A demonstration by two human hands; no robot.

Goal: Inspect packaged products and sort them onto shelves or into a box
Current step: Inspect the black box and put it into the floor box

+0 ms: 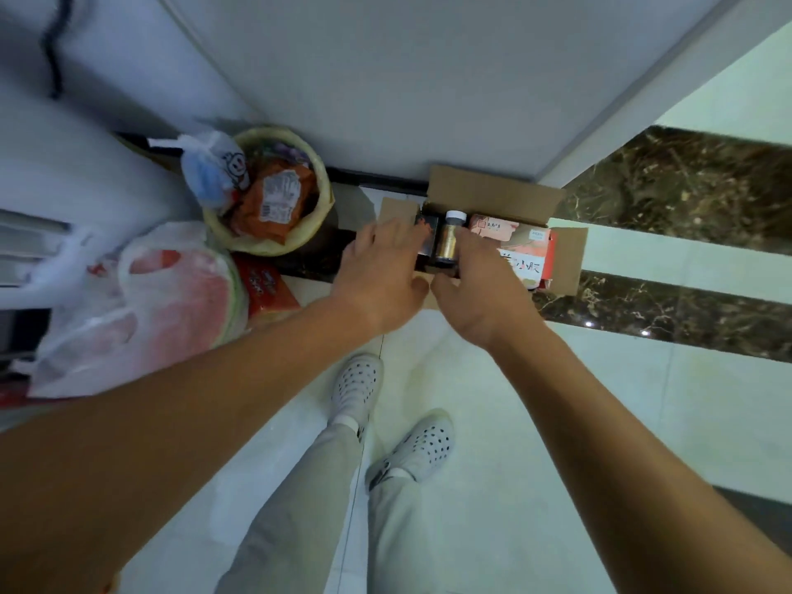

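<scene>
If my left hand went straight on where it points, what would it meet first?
Probably the dark rectangular carton in the open brown cardboard box; the left hand seems nearly touching it.

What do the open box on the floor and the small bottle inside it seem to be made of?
The open box: plain brown cardboard, matte, with folded flaps. The small bottle: probably amber glass or plastic, glossy highlights on its body; its cap looks like white plastic.

A pale glossy tiled floor [685, 400] is crossed by dark marble bands [685, 173]; it is bounded by a white wall [407, 79].
</scene>
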